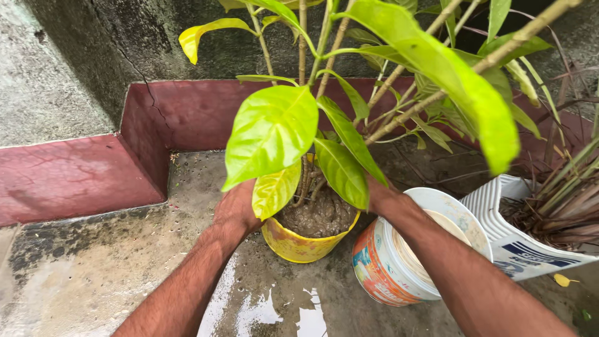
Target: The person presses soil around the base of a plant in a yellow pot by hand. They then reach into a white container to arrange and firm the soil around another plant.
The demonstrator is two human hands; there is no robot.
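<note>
A yellow pot full of wet brown soil stands on the wet concrete floor. A leafy green plant with several thin stems grows out of it. My left hand presses against the pot's left rim, partly under a large leaf. On the opposite rim sits my right hand, mostly hidden behind leaves. Both hands seem to grip the pot from either side.
A white and orange bucket lies tilted just right of the pot, under my right forearm. A white ribbed planter with dry reddish leaves stands at the far right. A maroon ledge and grey wall bound the left and back. Puddles lie in front.
</note>
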